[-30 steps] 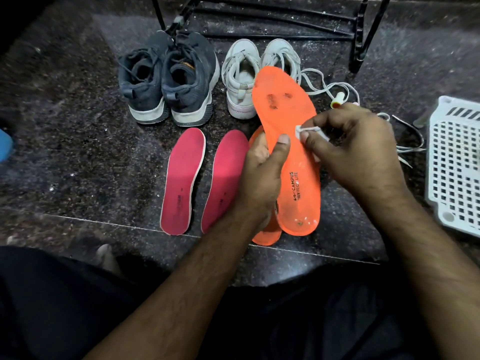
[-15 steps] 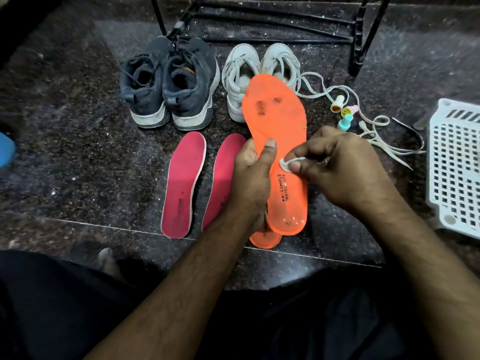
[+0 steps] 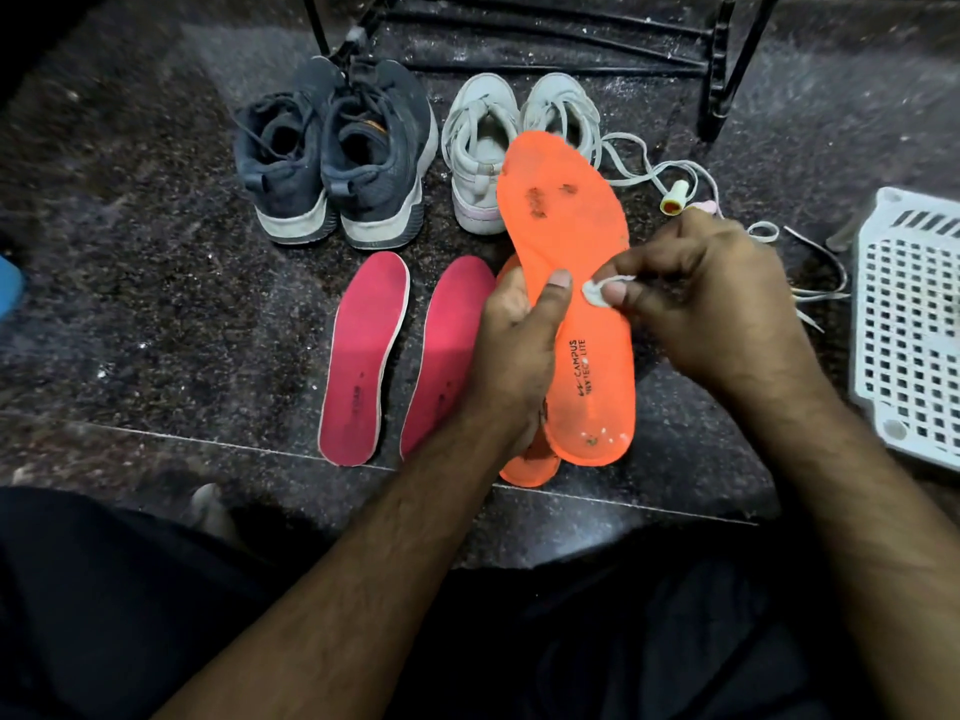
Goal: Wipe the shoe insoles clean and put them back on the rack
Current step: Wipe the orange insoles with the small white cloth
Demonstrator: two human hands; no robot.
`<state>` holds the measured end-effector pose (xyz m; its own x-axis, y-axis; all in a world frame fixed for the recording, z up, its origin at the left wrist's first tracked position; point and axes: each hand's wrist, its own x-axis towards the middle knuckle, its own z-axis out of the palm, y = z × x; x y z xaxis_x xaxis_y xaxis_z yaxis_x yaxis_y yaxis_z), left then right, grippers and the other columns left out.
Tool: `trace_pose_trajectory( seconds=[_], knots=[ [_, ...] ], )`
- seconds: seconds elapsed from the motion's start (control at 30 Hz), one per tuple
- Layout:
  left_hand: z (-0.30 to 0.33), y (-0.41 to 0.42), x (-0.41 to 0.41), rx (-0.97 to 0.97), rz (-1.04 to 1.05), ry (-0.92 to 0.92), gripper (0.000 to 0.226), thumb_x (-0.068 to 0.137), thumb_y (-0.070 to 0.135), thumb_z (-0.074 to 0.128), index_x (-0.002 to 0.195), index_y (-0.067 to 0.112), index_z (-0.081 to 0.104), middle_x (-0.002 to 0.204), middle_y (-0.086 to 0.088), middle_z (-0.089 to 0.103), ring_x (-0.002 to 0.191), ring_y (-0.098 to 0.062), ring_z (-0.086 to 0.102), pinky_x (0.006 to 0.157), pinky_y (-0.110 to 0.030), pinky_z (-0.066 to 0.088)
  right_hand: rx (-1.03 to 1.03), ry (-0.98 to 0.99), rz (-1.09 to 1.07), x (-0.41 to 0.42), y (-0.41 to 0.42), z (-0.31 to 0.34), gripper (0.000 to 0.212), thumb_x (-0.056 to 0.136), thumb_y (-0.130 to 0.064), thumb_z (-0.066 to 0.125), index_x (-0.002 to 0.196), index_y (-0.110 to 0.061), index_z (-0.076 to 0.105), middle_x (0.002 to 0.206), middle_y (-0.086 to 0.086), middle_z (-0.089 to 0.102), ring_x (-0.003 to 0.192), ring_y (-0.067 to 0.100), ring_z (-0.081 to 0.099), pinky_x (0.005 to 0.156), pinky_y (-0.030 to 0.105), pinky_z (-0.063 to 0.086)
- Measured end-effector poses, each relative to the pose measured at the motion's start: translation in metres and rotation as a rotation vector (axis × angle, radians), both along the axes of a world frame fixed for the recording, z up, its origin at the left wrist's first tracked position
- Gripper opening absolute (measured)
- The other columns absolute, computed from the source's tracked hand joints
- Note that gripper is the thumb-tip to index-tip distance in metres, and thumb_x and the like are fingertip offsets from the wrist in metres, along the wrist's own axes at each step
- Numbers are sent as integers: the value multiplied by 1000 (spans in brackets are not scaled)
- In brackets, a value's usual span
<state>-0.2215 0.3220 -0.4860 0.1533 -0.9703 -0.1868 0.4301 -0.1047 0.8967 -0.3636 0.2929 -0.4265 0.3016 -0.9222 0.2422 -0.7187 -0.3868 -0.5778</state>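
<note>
1. Floor: dark speckled stone; rack legs at the far edge.
2. Dark shoes and white shoes: beyond the orange insole, rack side.
3. White basket: right of the orange insole.
4. Orange insole: lifted above the floor, left hand gripping its edge, thumb on top.
5. Two pink insoles: flat, left of it.
6. Right hand: pinches a white wipe against the orange insole.

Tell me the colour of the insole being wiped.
Orange insole, with dark smudges near the toe and black printed lettering; seen in the head view.
</note>
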Motion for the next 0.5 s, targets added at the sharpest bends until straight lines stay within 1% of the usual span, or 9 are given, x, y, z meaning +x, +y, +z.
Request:
trace_pose_trajectory(
  seconds=[0.07, 0.13, 0.17, 0.3, 0.37, 0.43, 0.47, 0.5],
  knots=[
    [-2, 0, 2, 0, 17, 12, 27, 105, 13, 49, 129, 2, 54, 110, -19, 69, 87, -24, 66, 78, -36, 54, 8, 25, 44, 1, 1, -2, 17, 78, -26, 82, 93, -34, 78, 86, -3, 59, 90, 25, 57, 82, 38, 47],
    [-3, 0, 5, -5, 39, 44, 28, 102, 17, 51, 126, 4, 55, 112, -22, 68, 91, -29, 65, 83, -41, 52, 35, 63, 161, 10, 10, -5, 18, 76, -25, 83, 91, -35, 79, 86, -4, 58, 89, 26, 56, 80, 34, 44],
    [-3, -1, 6, -1, 47, 48, 27, 102, 17, 51, 125, 4, 56, 112, -22, 68, 91, -29, 64, 84, -43, 51, 31, 74, 186, 13, 11, -6, 18, 76, -26, 82, 91, -35, 79, 85, -4, 57, 89, 26, 55, 79, 33, 43],
    [-3, -1, 2, 5, 41, 16, 24, 105, 14, 48, 126, 4, 55, 109, -18, 69, 90, -28, 65, 82, -43, 53, -19, 41, 50, 1, -3, -2, 18, 77, -27, 82, 93, -35, 78, 84, -5, 56, 88, 28, 56, 79, 37, 45],
    [-4, -1, 3, -2, 68, 22, 25, 104, 14, 50, 126, 2, 54, 108, -18, 69, 87, -27, 65, 77, -39, 54, -17, 68, 90, 4, 0, -3, 18, 76, -27, 82, 92, -35, 78, 85, -6, 56, 88, 27, 54, 78, 37, 45],
    [-5, -1, 5, 3, 99, 22, 28, 104, 13, 50, 127, -1, 54, 108, -19, 67, 87, -27, 62, 71, -34, 53, -1, 146, 196, 17, 15, -7, 16, 76, -31, 82, 91, -37, 78, 86, -5, 56, 88, 22, 48, 75, 37, 46],
    [-5, -2, 5, 9, 109, 22, 28, 104, 14, 49, 127, -2, 54, 108, -20, 67, 88, -29, 61, 70, -35, 52, -3, 172, 217, 22, 19, -8, 16, 76, -33, 81, 91, -38, 78, 87, -6, 55, 88, 20, 46, 74, 37, 46],
    [-5, -3, 5, 9, 112, 21, 29, 103, 14, 50, 127, -1, 54, 109, -22, 68, 90, -30, 61, 73, -37, 53, -7, 183, 202, 22, 17, -8, 16, 77, -34, 80, 92, -38, 78, 88, -6, 54, 89, 20, 46, 75, 37, 46]
  ],
)
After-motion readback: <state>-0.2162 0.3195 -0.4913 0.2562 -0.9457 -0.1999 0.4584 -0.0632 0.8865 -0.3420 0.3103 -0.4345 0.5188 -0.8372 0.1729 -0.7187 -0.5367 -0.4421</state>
